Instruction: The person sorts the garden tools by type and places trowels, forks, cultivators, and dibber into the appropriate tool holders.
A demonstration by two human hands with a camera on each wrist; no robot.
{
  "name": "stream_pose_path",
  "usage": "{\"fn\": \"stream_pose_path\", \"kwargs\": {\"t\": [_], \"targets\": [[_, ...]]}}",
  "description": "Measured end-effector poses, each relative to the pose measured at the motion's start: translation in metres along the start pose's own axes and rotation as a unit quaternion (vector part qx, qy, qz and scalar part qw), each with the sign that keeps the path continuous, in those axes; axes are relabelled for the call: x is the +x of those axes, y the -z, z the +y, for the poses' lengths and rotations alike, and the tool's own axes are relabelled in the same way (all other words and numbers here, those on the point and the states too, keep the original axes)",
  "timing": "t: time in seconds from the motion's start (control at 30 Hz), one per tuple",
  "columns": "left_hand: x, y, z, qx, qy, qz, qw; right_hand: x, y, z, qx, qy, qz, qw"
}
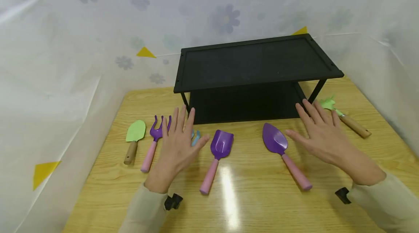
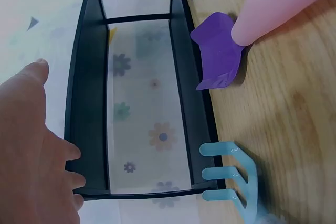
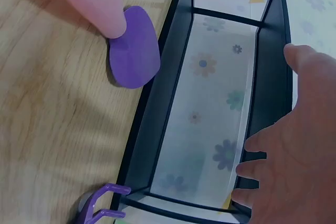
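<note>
My left hand [image 1: 178, 147] is held palm down with straight, spread fingers above a blue hand fork [image 2: 247, 182], which it mostly hides in the head view. My right hand [image 1: 327, 138] is likewise spread, near the right front corner of a black two-tier rack [image 1: 258, 62]. Between the hands lie a purple square-ended shovel [image 1: 222, 143] and a purple pointed trowel [image 1: 274, 139], both pink-handled. A purple three-pronged fork [image 1: 157, 133] lies left of my left hand. Another purple fork [image 3: 100, 205] shows in the right wrist view. Neither hand holds anything.
A small green trowel [image 1: 135, 131] with a wooden handle lies at the far left. A green fork [image 1: 351, 123] with a wooden handle lies right of the rack. Flower-patterned sheeting [image 1: 203, 14] surrounds the wooden table [image 1: 262, 207].
</note>
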State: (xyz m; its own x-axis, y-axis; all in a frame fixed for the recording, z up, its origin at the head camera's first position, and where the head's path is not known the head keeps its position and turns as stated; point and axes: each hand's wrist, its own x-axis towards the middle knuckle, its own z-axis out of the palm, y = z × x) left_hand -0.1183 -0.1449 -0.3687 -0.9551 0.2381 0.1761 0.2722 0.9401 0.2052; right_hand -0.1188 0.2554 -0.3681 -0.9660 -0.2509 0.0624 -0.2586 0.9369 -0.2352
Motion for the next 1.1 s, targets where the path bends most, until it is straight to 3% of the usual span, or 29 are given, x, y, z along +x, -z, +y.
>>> {"fn": "stream_pose_path", "kwargs": {"t": [0.23, 0.4, 0.7, 1.1], "targets": [[0.007, 0.011, -0.003, -0.020, -0.018, 0.050, 0.9984, -0.007, 0.003, 0.015, -0.001, -0.019, 0.005, 1.000], [0.019, 0.021, -0.004, -0.027, -0.022, 0.075, 0.9966, -0.011, 0.006, 0.027, -0.004, -0.030, 0.024, 0.999], [0.047, 0.024, -0.006, -0.021, -0.031, 0.079, 0.9962, -0.013, 0.006, 0.053, 0.012, -0.063, 0.041, 0.997], [0.081, 0.031, -0.015, -0.009, -0.017, 0.061, 0.9979, -0.015, -0.001, 0.096, 0.032, -0.097, 0.022, 0.995]]}}
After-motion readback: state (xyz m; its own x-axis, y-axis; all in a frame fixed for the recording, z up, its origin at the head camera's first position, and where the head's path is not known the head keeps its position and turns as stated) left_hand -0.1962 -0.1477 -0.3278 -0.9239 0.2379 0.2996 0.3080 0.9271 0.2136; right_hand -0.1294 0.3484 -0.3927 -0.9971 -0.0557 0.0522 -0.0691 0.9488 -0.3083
